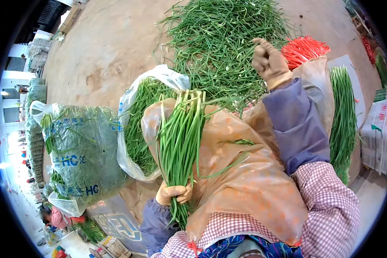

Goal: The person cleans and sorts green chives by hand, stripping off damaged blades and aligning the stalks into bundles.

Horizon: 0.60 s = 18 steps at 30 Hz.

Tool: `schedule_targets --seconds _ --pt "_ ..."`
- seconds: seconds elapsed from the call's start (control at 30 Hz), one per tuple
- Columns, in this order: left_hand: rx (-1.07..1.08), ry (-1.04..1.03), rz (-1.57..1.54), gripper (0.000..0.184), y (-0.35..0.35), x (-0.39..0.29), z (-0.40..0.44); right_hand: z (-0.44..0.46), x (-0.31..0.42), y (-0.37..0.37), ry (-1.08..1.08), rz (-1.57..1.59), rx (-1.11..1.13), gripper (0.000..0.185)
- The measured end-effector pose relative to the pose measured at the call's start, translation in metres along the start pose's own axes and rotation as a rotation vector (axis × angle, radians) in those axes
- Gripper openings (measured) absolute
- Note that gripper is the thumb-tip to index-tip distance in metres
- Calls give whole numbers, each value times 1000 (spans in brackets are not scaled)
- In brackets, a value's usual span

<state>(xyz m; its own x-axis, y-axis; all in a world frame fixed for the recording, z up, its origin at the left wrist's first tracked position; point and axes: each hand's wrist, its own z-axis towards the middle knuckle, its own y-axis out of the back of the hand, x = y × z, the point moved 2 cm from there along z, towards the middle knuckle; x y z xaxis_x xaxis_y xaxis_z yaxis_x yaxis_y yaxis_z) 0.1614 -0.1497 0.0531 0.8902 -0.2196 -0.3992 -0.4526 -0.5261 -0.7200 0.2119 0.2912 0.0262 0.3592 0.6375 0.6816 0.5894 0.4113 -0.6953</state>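
Note:
My left hand [174, 193], in a tan glove, is wrapped round the lower part of a bunch of garlic chives [180, 137]. Their pale cut ends point away from me and the leaf tips hang below my fist over the sleeve. My right hand [268, 62], gloved too, is raised at the right edge of a big loose heap of chives [219, 38], beside a bundle of red ties [304, 50]. Its fingers are curled in; whatever they may hold is hidden. A translucent plastic apron [245, 180] covers my lap, with a few loose leaves on it.
To the left stand an open white bag of greens [148, 124] and a full clear plastic bag [84, 150]. Tied-looking long chives [343, 120] lie at the right, near a white crate [376, 133]. A person in pink [59, 218] is at the far lower left.

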Motion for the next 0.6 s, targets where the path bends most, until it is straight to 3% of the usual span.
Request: schedule_targets --seconds 0.07,0.1,0.13,0.17,0.2,0.23,0.33,0.43,0.5,0.53,0.6 --pt "-23 -33 37 46 -8 -2 2 -43 -11 -47 -119 -398 125 26" --pt "-37 -43 50 46 -10 -1 3 -65 -17 -69 -216 -632 299 41" --pt "-33 -33 33 47 -11 0 4 -78 -53 -70 -164 -628 410 61" --pt "-47 -45 45 47 -13 0 5 -93 -53 -86 -202 -1026 426 62" --pt "-61 -59 60 47 -17 -1 7 -95 -77 -84 -43 -918 488 58" --pt "-78 -73 75 47 -20 0 7 -99 -81 -89 -169 -664 416 45" --pt "-113 -71 67 47 -12 9 4 -84 -81 -78 149 -958 369 17" --pt "-70 -69 25 46 -10 10 4 -46 -81 -39 555 -1086 244 19" --pt "-35 -77 -5 45 -11 9 7 -16 -52 -5 384 -901 -28 23" --pt "-24 -83 -19 45 -12 9 7 -36 -26 -28 321 -1013 -43 24" --pt "-43 -91 29 34 -20 6 8 -76 -13 -68 176 -867 160 24"
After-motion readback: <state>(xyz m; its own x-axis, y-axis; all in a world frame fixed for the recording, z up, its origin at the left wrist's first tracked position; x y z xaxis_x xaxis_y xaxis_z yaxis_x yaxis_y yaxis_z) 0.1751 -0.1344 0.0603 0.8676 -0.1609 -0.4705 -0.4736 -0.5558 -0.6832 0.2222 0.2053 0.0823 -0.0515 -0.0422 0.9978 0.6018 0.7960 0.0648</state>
